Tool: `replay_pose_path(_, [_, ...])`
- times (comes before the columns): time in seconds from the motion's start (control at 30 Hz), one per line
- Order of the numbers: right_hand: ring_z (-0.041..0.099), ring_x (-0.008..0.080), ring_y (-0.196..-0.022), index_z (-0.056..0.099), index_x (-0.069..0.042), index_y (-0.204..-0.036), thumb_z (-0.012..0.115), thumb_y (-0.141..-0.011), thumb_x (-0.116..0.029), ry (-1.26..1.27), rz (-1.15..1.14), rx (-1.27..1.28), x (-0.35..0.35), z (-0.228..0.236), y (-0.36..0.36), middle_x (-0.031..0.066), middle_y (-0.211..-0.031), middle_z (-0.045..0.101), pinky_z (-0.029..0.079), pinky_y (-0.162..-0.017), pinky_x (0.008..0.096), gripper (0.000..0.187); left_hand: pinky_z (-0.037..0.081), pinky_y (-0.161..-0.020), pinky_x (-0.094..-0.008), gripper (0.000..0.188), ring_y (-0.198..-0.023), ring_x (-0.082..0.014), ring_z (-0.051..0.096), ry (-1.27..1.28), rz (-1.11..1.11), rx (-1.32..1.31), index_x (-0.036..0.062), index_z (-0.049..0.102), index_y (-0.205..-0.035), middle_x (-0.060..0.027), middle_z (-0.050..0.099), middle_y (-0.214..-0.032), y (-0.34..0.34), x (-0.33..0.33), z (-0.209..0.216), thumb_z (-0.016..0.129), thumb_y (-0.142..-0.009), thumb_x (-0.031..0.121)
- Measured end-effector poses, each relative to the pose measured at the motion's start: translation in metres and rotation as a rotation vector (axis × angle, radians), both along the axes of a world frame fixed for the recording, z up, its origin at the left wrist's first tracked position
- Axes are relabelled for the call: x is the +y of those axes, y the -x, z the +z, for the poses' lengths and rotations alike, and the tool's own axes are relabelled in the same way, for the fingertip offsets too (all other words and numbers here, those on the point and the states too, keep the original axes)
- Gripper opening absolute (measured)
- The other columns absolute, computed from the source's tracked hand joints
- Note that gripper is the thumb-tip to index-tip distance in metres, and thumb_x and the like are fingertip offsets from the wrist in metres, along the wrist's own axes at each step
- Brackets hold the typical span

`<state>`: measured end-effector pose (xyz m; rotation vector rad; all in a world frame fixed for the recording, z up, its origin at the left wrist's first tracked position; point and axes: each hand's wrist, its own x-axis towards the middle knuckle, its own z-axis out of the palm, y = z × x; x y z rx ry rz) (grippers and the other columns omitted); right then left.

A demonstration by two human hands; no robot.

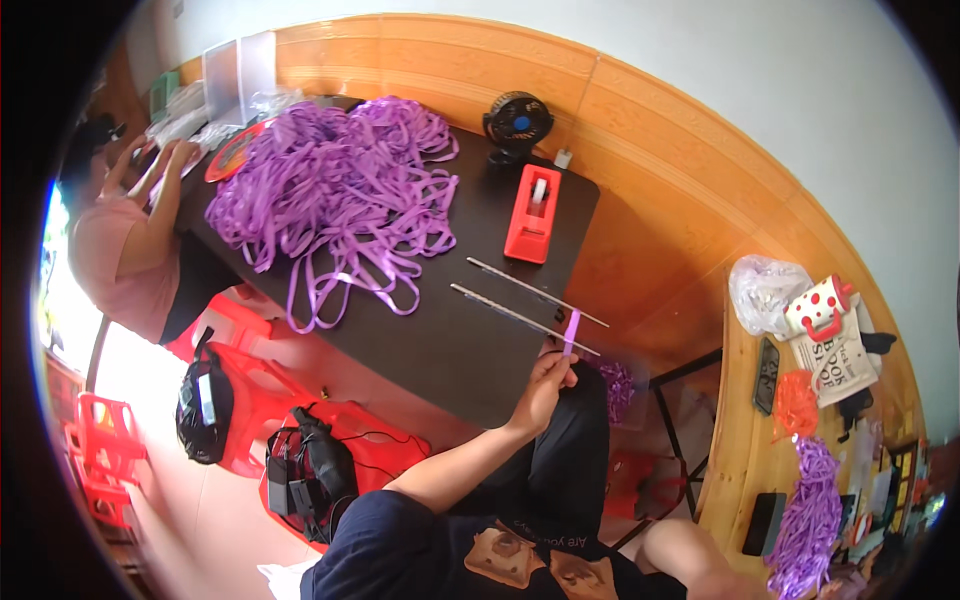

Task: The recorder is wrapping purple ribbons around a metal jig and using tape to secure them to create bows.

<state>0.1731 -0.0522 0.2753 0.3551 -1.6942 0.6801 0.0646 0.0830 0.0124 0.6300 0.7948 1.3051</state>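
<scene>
Two thin metal rods (520,318) lie side by side at the right end of the dark table, their tips sticking out past its edge. A short strip of purple ribbon (572,330) crosses the rods near those tips. My left hand (546,388) is closed in a pinch on the ribbon's lower end, just below the nearer rod. Down at the lower right, my right hand (722,584) is close to a bundle of purple ribbon (808,525) on the wooden bench. Its fingers are blurred and partly cut off, so whether it touches the bundle is unclear.
A large heap of purple ribbon loops (340,190) covers the table's far left. A red tape dispenser (532,215) and black fan (518,125) stand behind the rods. A clear bin (628,395) with purple pieces sits below the table edge. A co-worker (125,245) sits at left.
</scene>
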Motion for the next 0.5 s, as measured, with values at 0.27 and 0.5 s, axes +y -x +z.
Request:
replay_pose_path(0.27, [0.036, 0.0166, -0.047, 0.036, -0.008, -0.052, 0.040, -0.089, -0.003, -0.026, 0.292, -0.155, -0.014, 0.005, 0.010, 0.0067, -0.055, 0.034, 0.028, -0.053, 0.0299, 0.037, 0.043, -0.067, -0.0219, 0.024, -0.069, -0.0086, 0.054, 0.084, 0.069, 0.042, 0.0007, 0.062, -0.105, -0.0010, 0.058, -0.073, 0.006, -0.022, 0.004, 0.048, -0.098, 0.020])
replay_pose_path(0.5, [0.028, 0.0173, -0.048, 0.032, -0.010, -0.054, 0.043, -0.083, 0.003, -0.044, 0.427, -0.295, -0.019, 0.006, 0.017, 0.0038, -0.057, 0.023, 0.024, -0.049, 0.0307, 0.033, 0.044, -0.067, -0.0224, 0.025, -0.069, -0.0089, 0.055, 0.004, 0.084, 0.070, 0.0009, 0.062, -0.105, -0.0017, 0.059, -0.074, 0.001, -0.013, -0.030, 0.049, -0.098, 0.021])
